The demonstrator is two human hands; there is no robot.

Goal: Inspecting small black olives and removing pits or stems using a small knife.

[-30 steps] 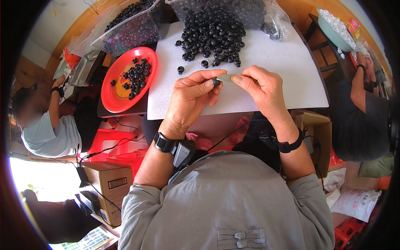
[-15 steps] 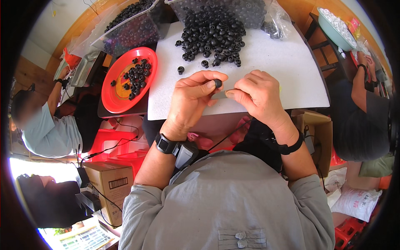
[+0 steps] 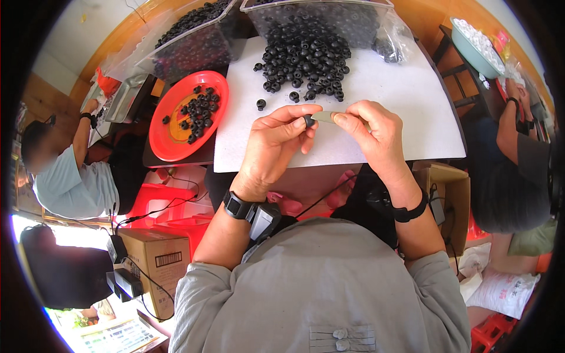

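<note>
Between the thumb and fingertips of my left hand [image 3: 268, 144] is a small round black piece [image 3: 309, 120], partly hidden by the fingers. My right hand [image 3: 379, 132] pinches a short pale blade [image 3: 323, 116], like a small knife, whose handle the fingers cover. The blade's tip meets the black piece. Both hands are above the near part of a white foam-like sheet [image 3: 412, 117]. Beyond them lies a heap of similar black pieces [image 3: 303, 56] with holes in them. To the left, a red oval plate [image 3: 158, 138] carries several more.
Two clear plastic bins, one at the far left [image 3: 194, 53] and one behind the heap [image 3: 365, 26], contain black pieces. A plastic bag [image 3: 394, 44] sits by the heap. Co-workers sit left [image 3: 79, 182] and right [image 3: 506, 165]. Cardboard boxes [image 3: 150, 265] [image 3: 450, 194] stand below the table.
My hands have come together, and the blade, hidden before, now shows against the black piece. The view has shifted slightly, moving the table's contents a little down and right.
</note>
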